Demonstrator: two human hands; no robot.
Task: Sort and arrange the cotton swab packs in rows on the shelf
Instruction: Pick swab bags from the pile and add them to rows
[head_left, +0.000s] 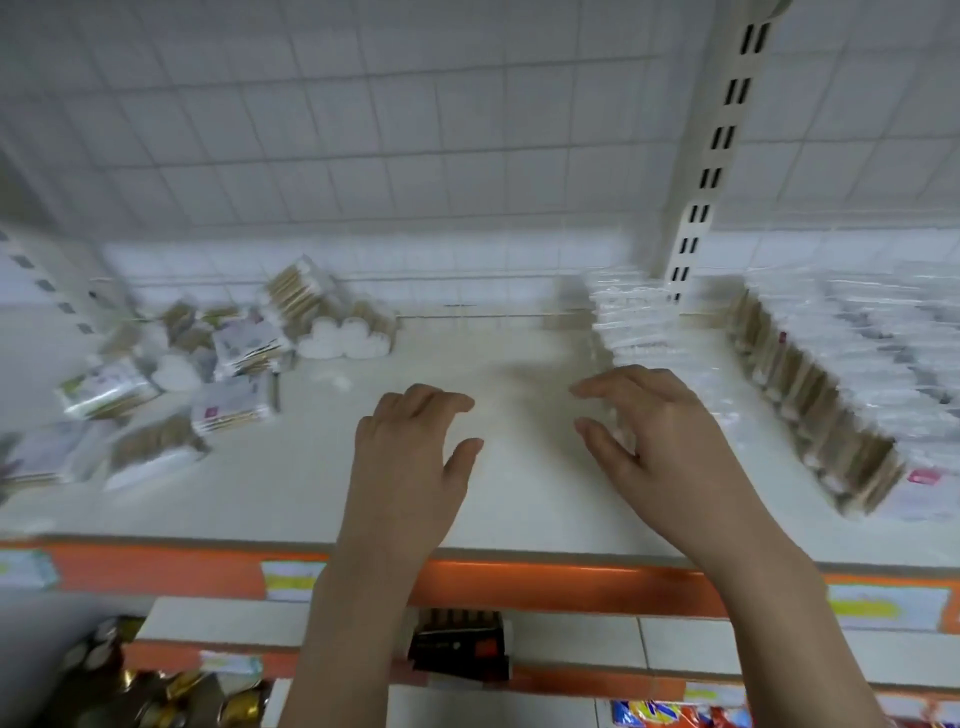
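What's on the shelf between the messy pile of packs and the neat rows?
Head view: only bare shelf and both hands, left hand, right hand.

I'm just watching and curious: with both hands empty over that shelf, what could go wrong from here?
1. The neat rows of clear-wrapped cotton swab packs stand on edge close to the right hand; a careless knock might topple them.
2. The loose jumbled pile of swab packs lies left of the left hand; some sit near the white shelf's orange front edge and could slide off.
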